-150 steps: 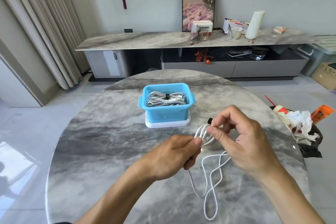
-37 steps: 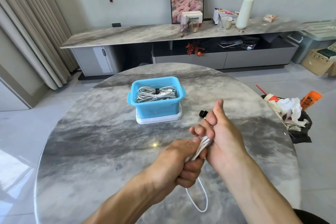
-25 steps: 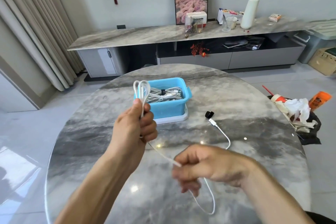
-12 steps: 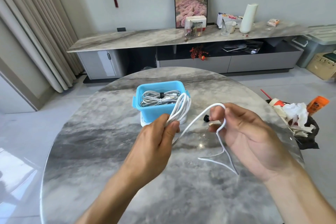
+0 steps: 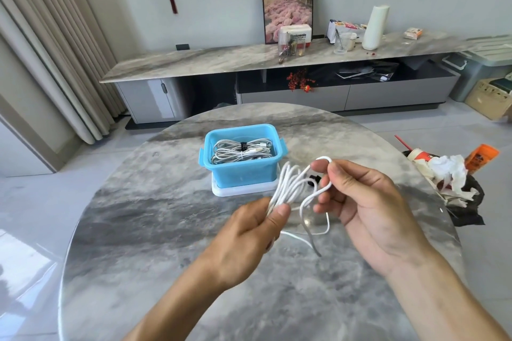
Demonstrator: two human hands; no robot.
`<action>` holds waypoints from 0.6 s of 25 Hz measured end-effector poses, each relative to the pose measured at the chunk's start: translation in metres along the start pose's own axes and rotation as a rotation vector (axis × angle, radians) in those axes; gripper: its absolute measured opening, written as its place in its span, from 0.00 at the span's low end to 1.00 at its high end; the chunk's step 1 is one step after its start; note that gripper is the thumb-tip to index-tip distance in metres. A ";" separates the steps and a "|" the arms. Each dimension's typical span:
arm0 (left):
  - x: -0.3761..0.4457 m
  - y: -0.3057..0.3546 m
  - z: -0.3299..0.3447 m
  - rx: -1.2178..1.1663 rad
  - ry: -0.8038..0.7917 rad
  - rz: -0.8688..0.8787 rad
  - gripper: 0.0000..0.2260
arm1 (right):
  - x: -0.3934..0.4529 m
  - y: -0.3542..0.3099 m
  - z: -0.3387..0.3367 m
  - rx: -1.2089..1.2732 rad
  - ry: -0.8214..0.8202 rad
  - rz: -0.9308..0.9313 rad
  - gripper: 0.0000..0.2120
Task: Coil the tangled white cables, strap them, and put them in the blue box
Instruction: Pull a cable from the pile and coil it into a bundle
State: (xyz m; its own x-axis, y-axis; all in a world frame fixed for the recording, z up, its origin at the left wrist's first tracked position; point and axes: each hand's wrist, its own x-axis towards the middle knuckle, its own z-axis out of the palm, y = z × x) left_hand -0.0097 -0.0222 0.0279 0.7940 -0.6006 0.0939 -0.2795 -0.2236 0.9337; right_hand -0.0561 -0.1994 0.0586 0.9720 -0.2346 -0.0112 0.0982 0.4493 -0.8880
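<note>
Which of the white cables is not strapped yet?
The white cable held in both hands, left hand and right hand. Its loops hang loose, while the bundles in the blue box are tied at the middle.

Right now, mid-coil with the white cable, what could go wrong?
1. The left hand only pinches the loops at their base, so they could fan out and tangle.
2. The right hand holds one strand loosely; the tail trailing on the table may snag or knot.
3. The black strap isn't wrapped yet, and the blue box already holds bundles.
</note>
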 end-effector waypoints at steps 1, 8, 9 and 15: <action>0.001 0.001 0.001 -0.101 0.014 -0.048 0.17 | 0.000 0.002 0.001 0.011 -0.009 0.020 0.09; -0.001 0.008 0.005 -0.188 0.011 -0.035 0.16 | -0.001 0.018 0.009 -0.099 0.041 0.013 0.08; -0.001 0.008 0.005 -0.180 -0.003 -0.030 0.16 | -0.001 0.018 0.010 -0.107 0.050 0.017 0.08; 0.000 0.006 0.003 -0.201 -0.128 -0.058 0.15 | -0.001 0.021 0.010 -0.220 0.095 -0.027 0.03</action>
State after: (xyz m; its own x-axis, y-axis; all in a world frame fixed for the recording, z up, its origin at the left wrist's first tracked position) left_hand -0.0132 -0.0252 0.0327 0.7272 -0.6864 0.0058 -0.1122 -0.1105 0.9875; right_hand -0.0533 -0.1815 0.0442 0.9441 -0.3291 -0.0204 0.0647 0.2458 -0.9672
